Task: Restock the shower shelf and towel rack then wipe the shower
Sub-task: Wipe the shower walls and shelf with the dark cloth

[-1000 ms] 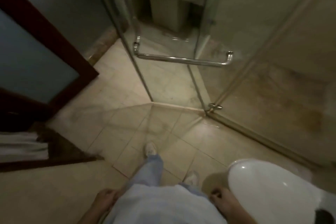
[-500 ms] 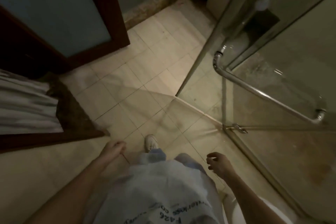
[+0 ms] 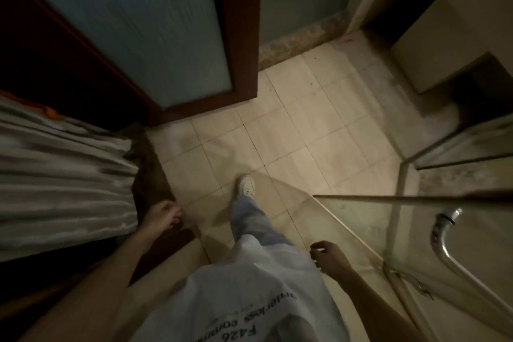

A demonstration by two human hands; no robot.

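Glass, clear but filmed with streaks, forms the shower enclosure at the lower right of the frame, with a curved chrome tube handle fixed to it. Neither the shower shelf nor the towel rack is in view. At the left edge lies a stack of white folded towels, soft and layered but blurred, on a dark brown ledge. The left hand hangs just beside the stack's near corner, fingers loosely curled and empty. The right hand sits near the glass edge, also loosely curled and holding nothing. Judgement: restocking appears not yet begun, and wiping remains outstanding given the marked glass. Matte beige floor tiles with dark grout fill the centre. A door of frosted ribbed glass in a dark wood frame occupies the upper left.
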